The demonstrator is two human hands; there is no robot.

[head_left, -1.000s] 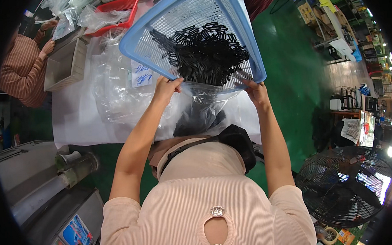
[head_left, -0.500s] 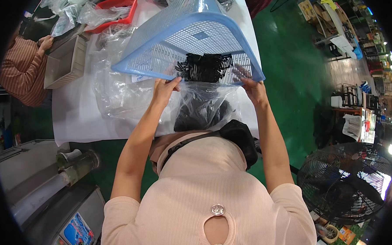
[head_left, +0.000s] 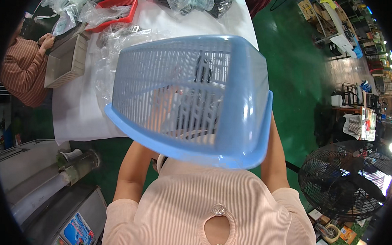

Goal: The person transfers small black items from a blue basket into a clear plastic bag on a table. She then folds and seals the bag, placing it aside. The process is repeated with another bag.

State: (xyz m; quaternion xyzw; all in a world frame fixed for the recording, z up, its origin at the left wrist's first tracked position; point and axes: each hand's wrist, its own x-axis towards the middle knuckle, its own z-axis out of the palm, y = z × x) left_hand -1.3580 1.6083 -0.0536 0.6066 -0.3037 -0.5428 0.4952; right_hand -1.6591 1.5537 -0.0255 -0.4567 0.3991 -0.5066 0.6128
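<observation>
A blue plastic basket, blurred by motion, is tipped steeply toward me over the table edge, its outer side facing up. Through its slats I make out my left hand and forearm behind it, with the fingers not clear. My right forearm goes up behind the basket's right side, and that hand is hidden. Both arms reach to the raised basket, which they hold up. Dark pieces show through the slats. The clear bag with black contents seen earlier by the table edge is covered by the basket.
Clear plastic bags lie at the far end of the white-covered table. A red tray and a grey bin stand at the left, near a person in a striped top. A black fan stands at right.
The basket has swung over toward me, from its open side facing me to its outer side facing up. My hands went out of plain sight behind it, and the bags at the far end came into view.
</observation>
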